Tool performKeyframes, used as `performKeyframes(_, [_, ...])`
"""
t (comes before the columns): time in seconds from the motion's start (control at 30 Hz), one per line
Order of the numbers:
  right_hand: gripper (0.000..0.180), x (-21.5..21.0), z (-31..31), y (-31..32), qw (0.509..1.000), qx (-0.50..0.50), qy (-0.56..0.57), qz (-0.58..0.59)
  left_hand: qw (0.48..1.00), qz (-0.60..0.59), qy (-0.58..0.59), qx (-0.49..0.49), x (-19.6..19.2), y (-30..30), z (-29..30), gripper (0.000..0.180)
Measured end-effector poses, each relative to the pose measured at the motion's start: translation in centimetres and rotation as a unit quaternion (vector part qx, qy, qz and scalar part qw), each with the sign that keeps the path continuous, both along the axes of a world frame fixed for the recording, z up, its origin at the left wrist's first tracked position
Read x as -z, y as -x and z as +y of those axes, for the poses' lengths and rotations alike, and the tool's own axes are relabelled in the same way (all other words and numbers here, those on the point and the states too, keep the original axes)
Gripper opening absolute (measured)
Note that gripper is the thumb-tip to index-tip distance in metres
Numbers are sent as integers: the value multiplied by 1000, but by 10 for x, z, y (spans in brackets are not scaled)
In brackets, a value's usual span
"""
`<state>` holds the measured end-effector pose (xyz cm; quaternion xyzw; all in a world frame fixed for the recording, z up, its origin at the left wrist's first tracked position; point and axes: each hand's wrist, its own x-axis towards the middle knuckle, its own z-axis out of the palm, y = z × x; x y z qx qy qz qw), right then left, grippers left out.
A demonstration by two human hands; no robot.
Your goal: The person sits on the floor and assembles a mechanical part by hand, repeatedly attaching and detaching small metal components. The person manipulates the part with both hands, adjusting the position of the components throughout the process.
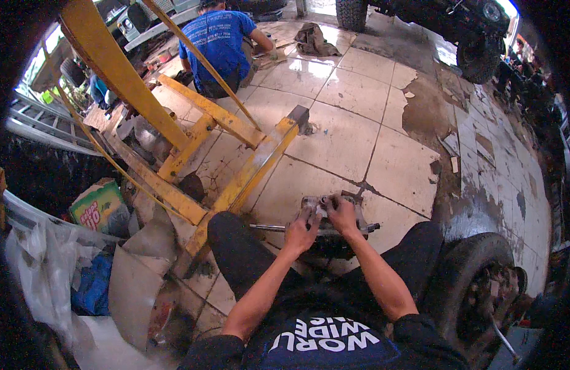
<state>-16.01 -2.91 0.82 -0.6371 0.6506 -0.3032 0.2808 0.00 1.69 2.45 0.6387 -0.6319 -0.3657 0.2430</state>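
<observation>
A grey metal car part (359, 216) with a thin rod sticking out to the left rests on the tiled floor between my knees. My left hand (301, 231) lies on its left side, fingers curled over the top edge. My right hand (343, 214) grips its upper middle. Both forearms reach in from the lower edge over my black trousers. The underside of the part is hidden by my hands.
A yellow steel hoist frame (235, 126) spreads its legs across the floor to my left. A tyre with a hub (482, 290) lies by my right knee. A person in a blue shirt (220, 43) crouches at the back. Bags and a carton (100, 206) pile at left.
</observation>
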Motion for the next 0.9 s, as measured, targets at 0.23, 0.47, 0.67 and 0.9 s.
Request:
performKeyframes(0.23, [47,18,2,16,982,18,87,165,996,-64,-22,53,17,-1,-21,85])
performKeyframes(0.47, [74,22,4,2,964,-2,54,260,994,-15,32,102,29,-17,-19,92])
performKeyframes(0.67, [76,21,3,5,956,6,28,292,981,-149,24,120,20,-4,-18,80])
performKeyframes(0.9, [72,17,1,0,965,-9,8,262,990,-11,123,70,49,-15,-24,55])
